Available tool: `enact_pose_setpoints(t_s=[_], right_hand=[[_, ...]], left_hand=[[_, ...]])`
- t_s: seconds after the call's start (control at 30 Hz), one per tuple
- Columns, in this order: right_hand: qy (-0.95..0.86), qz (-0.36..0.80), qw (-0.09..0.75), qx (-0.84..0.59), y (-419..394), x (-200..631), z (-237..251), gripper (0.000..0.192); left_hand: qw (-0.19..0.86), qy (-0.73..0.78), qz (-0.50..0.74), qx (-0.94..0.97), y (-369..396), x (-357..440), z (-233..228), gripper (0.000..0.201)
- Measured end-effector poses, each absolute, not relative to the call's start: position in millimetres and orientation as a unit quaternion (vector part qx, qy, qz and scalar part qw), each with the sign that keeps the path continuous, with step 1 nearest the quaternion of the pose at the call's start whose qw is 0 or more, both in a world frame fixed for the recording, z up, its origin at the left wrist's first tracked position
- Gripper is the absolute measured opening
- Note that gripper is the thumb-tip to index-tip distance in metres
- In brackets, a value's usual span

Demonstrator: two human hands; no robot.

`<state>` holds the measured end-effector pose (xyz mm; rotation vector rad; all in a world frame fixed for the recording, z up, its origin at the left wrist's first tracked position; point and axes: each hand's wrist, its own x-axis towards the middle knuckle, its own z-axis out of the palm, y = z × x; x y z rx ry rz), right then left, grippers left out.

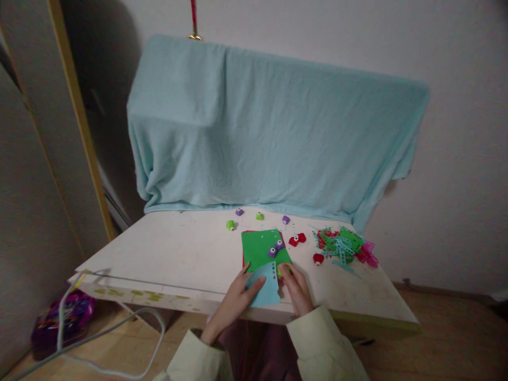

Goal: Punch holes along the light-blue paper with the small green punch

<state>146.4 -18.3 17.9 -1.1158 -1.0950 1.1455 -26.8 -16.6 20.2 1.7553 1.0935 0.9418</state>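
Note:
My left hand (237,299) holds a light blue paper sheet (265,288) at the table's near edge, thumb on top. My right hand (294,288) grips a small green paper punch (281,270) at the sheet's right edge, where a row of small holes runs. Just behind lies a green paper sheet (259,248) on top of a red one, with two purple punches (275,248) on it.
On the white table (166,254) sit more small punches: green (230,225), purple (285,219), red (297,239). A heap of punched paper scraps (343,245) lies at the right. A light blue cloth (270,132) drapes something behind. A cable and purple bag (63,317) lie on the floor left.

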Motion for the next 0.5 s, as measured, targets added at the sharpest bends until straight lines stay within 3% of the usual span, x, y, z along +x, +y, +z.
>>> enact_pose_setpoints(t_s=[0.5], right_hand=[[-0.449,0.49,0.583,-0.468,-16.3,148.8,8.5,0.032]], left_hand=[[0.427,0.429,0.376,0.702,-12.9,-27.3,14.2,0.039]])
